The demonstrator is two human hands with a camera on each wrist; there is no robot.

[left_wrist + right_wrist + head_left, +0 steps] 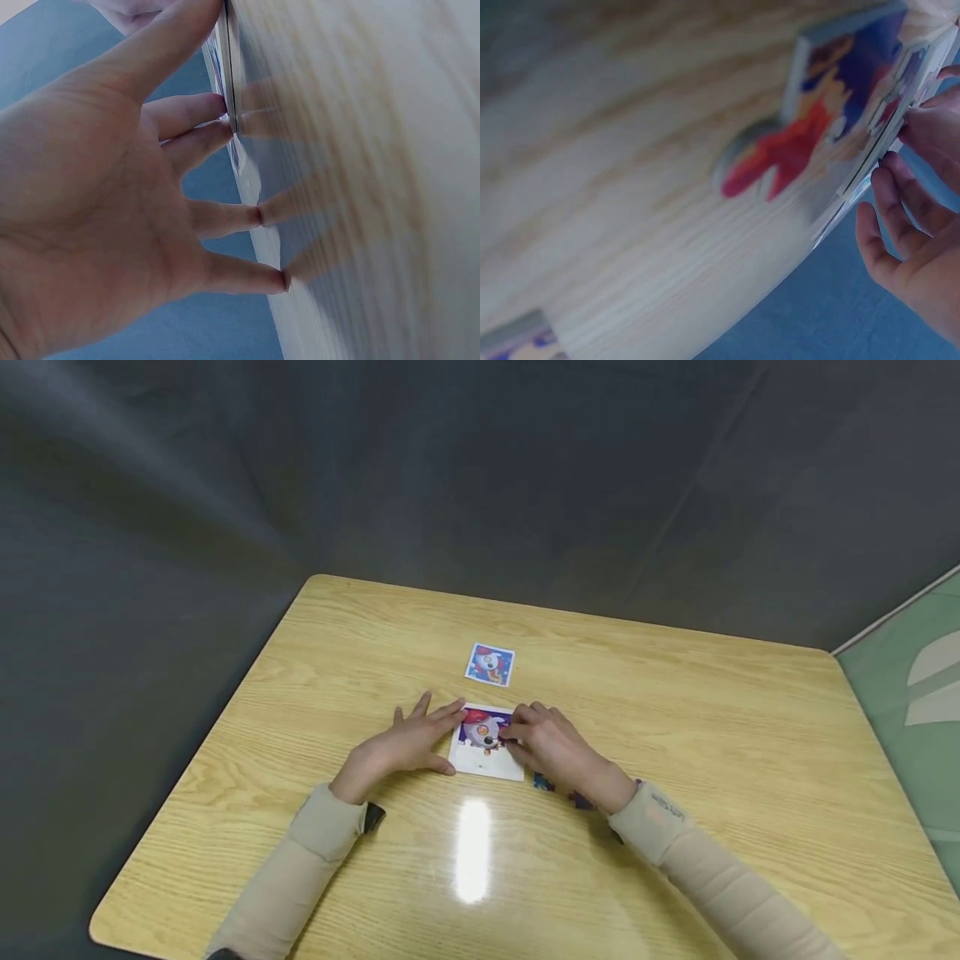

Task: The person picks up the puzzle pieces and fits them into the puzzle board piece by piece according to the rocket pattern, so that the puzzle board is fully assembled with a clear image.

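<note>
A white-framed jigsaw board [483, 766] lies flat on the table, with a partly assembled cartoon picture in its upper part. My left hand [405, 745] is spread at the board's left side, its thumb and index fingertip at the edge. In the left wrist view, the left hand's fingers [232, 279] are extended, with several tips at the tabletop. At the board's right side my right hand [555, 747] pinches a small dark puzzle piece [504, 728] over the picture. The fingers mostly cover that piece. Loose puzzle pieces [543, 782] lie below the right hand, partly hidden by it.
Beyond the board lies a small picture card [491, 665] showing a similar cartoon figure. In the right wrist view, a loose piece with a red knob [780, 161] lies beside the board, and another piece [525, 343] shows at the lower left. A dark curtain [525, 485] stands behind the table.
</note>
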